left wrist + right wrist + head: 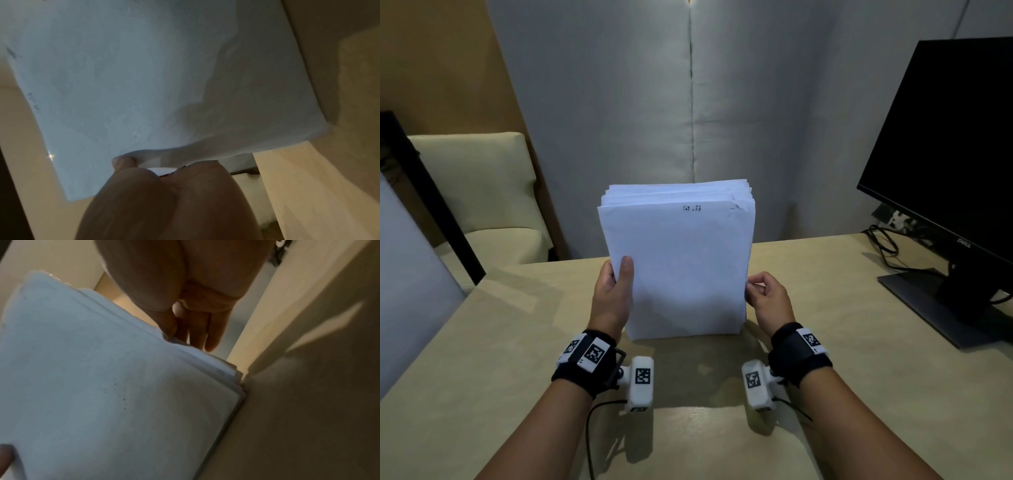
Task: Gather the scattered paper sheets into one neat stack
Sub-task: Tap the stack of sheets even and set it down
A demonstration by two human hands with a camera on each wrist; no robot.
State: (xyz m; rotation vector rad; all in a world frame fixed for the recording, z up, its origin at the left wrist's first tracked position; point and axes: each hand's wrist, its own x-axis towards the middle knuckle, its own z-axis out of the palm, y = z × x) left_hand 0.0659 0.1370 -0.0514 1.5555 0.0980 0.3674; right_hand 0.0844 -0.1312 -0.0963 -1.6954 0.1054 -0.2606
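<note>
Beige and smooth, the table [825,394] fills the lower part of the head view, with a grey padded wall [756,120] behind it, a cream chair [482,192] at the far left and a dark monitor [945,154] at the right. On the table stands the stack of paper sheets [678,267], upright on its lower short edge. The left hand [614,291] grips the left long edge, the thumb laid on the front sheet and the fingers hidden behind. The right hand [767,298] meets the right long edge with its fingers curled, pinching it as far as I can judge. No loose sheet lies on the visible table, so I judge the gathering is done. At the top the sheet edges are still stepped, so the squaring is not finished, and the stack must then be laid flat.

From the left wrist view, the stack of paper sheets [144,73] is seen very near, and the left hand [164,203] closes on its edge: a fingertip curls over the front and the paper bends there a little. This bend does not show in the head view.

From the right wrist view, the stack of paper sheets [102,394] shows its right edge as several separate layers, not flush. The right hand [185,296] has its fingers [209,337] reaching down behind this edge. Whether they press firmly I cannot tell. The lower edge touches the table [308,418], which this view confirms more clearly.
</note>
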